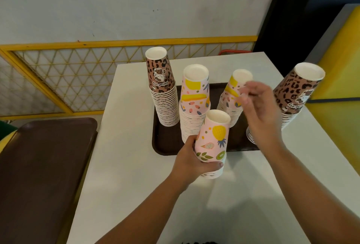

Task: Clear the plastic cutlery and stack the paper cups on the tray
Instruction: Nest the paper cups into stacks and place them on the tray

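- Head view, the only one: white table [120,166] with a dark brown tray [165,138] at its far middle.
- All cups are upside down, nested in stacks, bottoms up; likely so they nest tight and stand steady on the wide rims.
- On the tray: a tall leopard-print stack [163,92] at the back left, a pink fruit-print stack [192,103] just right of it, and a shorter pink stack [231,97] further right, partly hidden behind the right hand.
- A second leopard-print stack [292,97] stands at the tray's right edge; can't tell if its base is on the tray or on the table, the forearm hides it.
- Left hand [191,158] grips a short pink stack [213,142] round its lower rims, thumb across the front, fingers behind. The stack is tilted a bit and sits at the tray's near edge; can't tell if it's lifted or resting. A low grip holds the nested cups together, I'd guess.
- Right hand [259,107] is over the tray's right side, blurred by motion, fingers loosely spread, holding nothing, not touching any stack as far as I can tell. Hands are apart.
- No plastic cutlery in view, so that part looks done or out of frame.
- Judgement: step in hand is placing or merging the held short stack onto a matching pink one.
- A second brown tray [46,166] lies off to the left, beside the table; yellow lattice panel [68,80] behind.
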{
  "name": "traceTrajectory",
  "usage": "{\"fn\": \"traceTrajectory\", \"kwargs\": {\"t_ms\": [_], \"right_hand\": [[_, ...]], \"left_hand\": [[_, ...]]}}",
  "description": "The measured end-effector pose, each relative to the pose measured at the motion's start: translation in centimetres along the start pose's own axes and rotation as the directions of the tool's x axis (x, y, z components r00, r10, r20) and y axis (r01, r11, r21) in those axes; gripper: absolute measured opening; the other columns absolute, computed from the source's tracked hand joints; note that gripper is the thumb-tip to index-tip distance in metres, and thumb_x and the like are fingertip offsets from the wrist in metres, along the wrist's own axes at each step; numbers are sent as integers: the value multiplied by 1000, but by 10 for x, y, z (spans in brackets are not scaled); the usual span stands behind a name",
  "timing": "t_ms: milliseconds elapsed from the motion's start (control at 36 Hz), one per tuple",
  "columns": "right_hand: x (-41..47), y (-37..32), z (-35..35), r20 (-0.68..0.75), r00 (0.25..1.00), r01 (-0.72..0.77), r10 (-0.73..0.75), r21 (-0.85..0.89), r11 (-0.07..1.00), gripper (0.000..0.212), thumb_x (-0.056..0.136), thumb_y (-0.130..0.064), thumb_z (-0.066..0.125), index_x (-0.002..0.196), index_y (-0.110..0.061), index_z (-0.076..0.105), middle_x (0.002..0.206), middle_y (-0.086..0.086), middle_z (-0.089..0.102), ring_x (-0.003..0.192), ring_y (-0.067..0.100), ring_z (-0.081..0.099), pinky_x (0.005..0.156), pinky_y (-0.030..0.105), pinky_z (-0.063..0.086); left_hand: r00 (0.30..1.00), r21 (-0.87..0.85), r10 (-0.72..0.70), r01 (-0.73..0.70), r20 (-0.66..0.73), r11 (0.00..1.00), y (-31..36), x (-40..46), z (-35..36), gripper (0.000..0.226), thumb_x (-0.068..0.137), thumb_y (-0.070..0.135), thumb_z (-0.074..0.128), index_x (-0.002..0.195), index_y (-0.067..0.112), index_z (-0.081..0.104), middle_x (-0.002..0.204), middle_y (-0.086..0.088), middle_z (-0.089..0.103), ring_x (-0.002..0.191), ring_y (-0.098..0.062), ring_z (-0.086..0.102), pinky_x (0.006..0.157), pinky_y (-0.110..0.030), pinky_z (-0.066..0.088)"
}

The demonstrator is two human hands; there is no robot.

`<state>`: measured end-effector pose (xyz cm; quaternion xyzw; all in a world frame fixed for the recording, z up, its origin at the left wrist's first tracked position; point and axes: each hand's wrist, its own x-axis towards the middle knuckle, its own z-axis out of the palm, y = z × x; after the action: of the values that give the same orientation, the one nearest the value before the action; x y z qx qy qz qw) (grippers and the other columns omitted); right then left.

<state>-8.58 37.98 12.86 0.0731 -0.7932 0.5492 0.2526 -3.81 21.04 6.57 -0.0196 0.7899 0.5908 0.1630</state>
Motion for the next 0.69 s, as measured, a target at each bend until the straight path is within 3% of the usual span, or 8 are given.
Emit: {"fn": "traceTrajectory", "kwargs": {"t_ms": [83,167,278,500,694], "right_hand": [[-20,-2,-5,332,940,-65,83,-66,996,47,80,-52,58,119,-28,47,109,-9,62,97,7,63,80,22,53],[-31,-3,-6,507,836,-155,211,-152,976,65,66,-59,66,122,-40,40,114,-17,59,103,3,61,82,21,55],[-37,-2,-5,472,843,-193,257,-181,964,70,68,-46,72,128,-33,39,111,-18,59,98,-1,60,79,17,54],[-33,-10,-4,429,869,-190,247,-171,967,65,76,-33,72,130,-27,37,109,-21,54,96,-3,56,74,10,49],[-28,-14,-8,427,877,-174,221,-147,974,62,77,-28,72,130,-23,39,113,-12,60,102,5,61,81,21,54]], "left_hand": [[1000,-11,11,-11,-7,1000,1,-2,2,73,60,18,88,119,27,46,116,8,61,108,-9,57,90,-25,52],[1000,-1,15,-15,6,1000,4,-4,6,74,61,18,87,120,26,45,118,7,60,109,-11,57,92,-27,52],[999,15,34,-34,25,999,7,-6,9,79,61,19,87,127,24,43,121,6,60,112,-13,58,97,-38,51],[997,98,73,-72,-6,993,12,-7,11,85,61,23,87,132,21,41,126,5,58,117,-14,55,100,-38,48],[997,69,69,-67,-23,995,9,-8,8,82,57,22,89,128,22,48,121,8,62,113,-12,58,97,-33,50]]}}
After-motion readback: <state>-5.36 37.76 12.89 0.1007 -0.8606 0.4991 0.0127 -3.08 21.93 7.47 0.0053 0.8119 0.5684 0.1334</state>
